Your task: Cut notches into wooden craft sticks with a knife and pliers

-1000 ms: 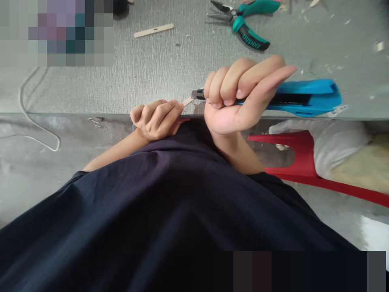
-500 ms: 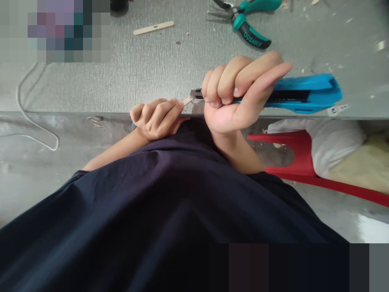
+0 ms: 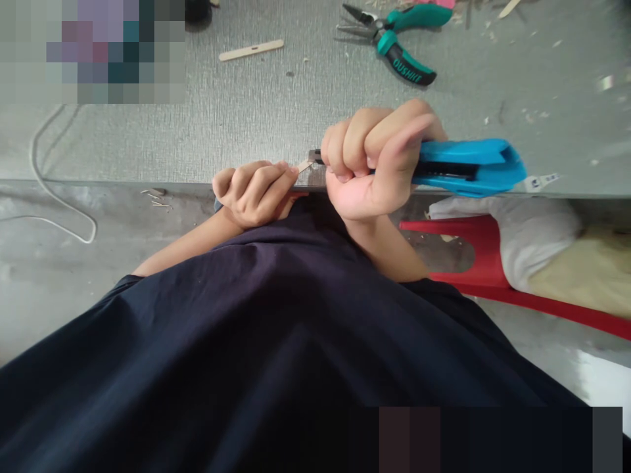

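My left hand (image 3: 256, 190) is closed on a wooden craft stick (image 3: 304, 167), whose end sticks out past the fingertips at the table's near edge. In my right hand (image 3: 377, 161) is a blue utility knife (image 3: 497, 167), its handle running out to the right of the fist. The knife's blade end (image 3: 314, 156) meets the tip of the stick. Most of the held stick is hidden by the left fingers. Farther back on the table lies a second craft stick (image 3: 251, 50) with a small dark slot in its middle.
Green-and-black pliers (image 3: 394, 46) lie with jaws apart on the grey table (image 3: 148, 144). Wood shavings are scattered at the right. A white cable (image 3: 33, 151) hangs over the left edge. A red plastic chair (image 3: 483, 249) with cloth on it stands below right.
My right hand and the knife have turned slightly, the handle's far end shifting left and a little down. My left hand has stayed nearly still with the stick.
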`<action>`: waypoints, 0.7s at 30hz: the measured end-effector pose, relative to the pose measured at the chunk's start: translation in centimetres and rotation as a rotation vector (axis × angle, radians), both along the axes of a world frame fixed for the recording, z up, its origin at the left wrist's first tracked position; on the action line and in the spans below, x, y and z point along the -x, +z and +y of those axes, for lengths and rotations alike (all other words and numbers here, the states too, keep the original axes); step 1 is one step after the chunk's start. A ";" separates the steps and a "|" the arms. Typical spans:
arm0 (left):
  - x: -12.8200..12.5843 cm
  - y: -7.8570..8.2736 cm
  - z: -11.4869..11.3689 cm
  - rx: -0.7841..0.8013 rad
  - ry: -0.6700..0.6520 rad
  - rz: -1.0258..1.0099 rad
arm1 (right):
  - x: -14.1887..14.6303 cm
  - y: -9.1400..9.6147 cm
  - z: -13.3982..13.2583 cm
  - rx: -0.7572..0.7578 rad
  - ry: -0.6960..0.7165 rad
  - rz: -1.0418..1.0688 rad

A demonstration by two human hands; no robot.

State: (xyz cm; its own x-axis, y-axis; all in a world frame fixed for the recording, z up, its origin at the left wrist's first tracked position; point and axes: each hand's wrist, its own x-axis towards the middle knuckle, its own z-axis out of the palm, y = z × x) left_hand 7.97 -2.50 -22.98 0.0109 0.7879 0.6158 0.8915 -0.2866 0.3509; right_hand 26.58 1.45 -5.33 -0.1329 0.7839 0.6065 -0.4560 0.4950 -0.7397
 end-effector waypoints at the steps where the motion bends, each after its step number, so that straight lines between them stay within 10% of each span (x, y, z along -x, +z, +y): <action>1: 0.0 -0.3 0.0 -0.035 0.004 0.011 | 0.0 -0.2 -0.1 -0.025 0.002 -0.006; 21: -0.9 3.5 -0.6 0.119 0.019 -0.084 | 0.9 -1.2 -0.3 -0.094 -0.110 0.203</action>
State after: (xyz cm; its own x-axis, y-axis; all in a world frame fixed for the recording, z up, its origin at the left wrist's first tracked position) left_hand 8.90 -3.13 -19.48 -0.0517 0.8549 0.5163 0.8624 -0.2224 0.4547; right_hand 25.71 1.13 -6.50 0.0819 0.7260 0.6828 -0.5299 0.6120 -0.5871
